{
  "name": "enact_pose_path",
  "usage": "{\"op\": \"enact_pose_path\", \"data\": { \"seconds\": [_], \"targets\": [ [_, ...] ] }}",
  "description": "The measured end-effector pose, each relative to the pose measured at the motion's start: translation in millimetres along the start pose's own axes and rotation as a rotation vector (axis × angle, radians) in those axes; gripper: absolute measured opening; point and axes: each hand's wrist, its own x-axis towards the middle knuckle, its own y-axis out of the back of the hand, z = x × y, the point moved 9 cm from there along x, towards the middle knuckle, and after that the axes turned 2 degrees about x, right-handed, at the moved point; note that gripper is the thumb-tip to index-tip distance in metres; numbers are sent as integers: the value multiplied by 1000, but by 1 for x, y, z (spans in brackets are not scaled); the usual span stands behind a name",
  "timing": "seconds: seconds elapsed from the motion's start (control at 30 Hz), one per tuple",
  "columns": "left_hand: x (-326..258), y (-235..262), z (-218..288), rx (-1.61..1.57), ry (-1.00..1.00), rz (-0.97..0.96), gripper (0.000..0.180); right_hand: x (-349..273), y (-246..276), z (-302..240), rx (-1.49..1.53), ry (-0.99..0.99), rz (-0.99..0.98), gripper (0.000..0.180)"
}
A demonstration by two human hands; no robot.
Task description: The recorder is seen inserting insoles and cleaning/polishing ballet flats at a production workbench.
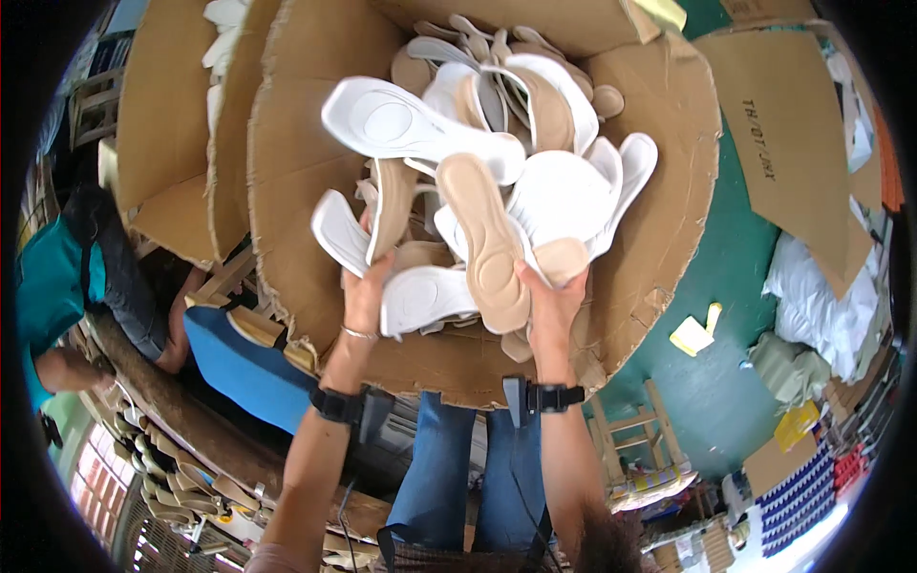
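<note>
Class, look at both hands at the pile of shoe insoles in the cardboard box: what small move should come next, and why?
Probably lift the tan insole clear of the pile. The right hand grips its near end, and it lies on top of the white insoles, so it should come free. The left hand already holds another insole upright, apart from it.

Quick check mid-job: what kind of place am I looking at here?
Most likely a small shoe-making workshop. A big cardboard box is full of white and beige insoles, more soles are racked at lower left, and cardboard sheets lie around.
</note>
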Motion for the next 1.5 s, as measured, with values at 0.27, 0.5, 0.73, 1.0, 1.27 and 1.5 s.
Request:
{"op": "enact_pose_path", "data": {
  "seconds": [0.27, 0.5, 0.73, 1.0, 1.27, 1.5],
  "targets": [
    [-125, -27, 90, -204, 4, 73, 63, -115, -7, -87, -170, 221, -123, 77],
    [-202, -42, 116, -54, -104, 126, 61, -173, 21, -158, -177, 304, -306, 83],
    [-306, -69, 213, -70, -365, 293, 74, -231, -8, -234, -414, 348, -598, 73],
    [-403, -39, 268, -227, -553, 454, 78, -413, -123, -257, -472, 437, -1096, 73],
    [-551, 115, 300, -428, -635, 731, 77, -596, -154, -225, -563, 493, -1376, 73],
    [-740, 290, 311, -429, -762, 1083, 78, -802, -140, -197, -577, 524, -1594, 72]
  ]
}}
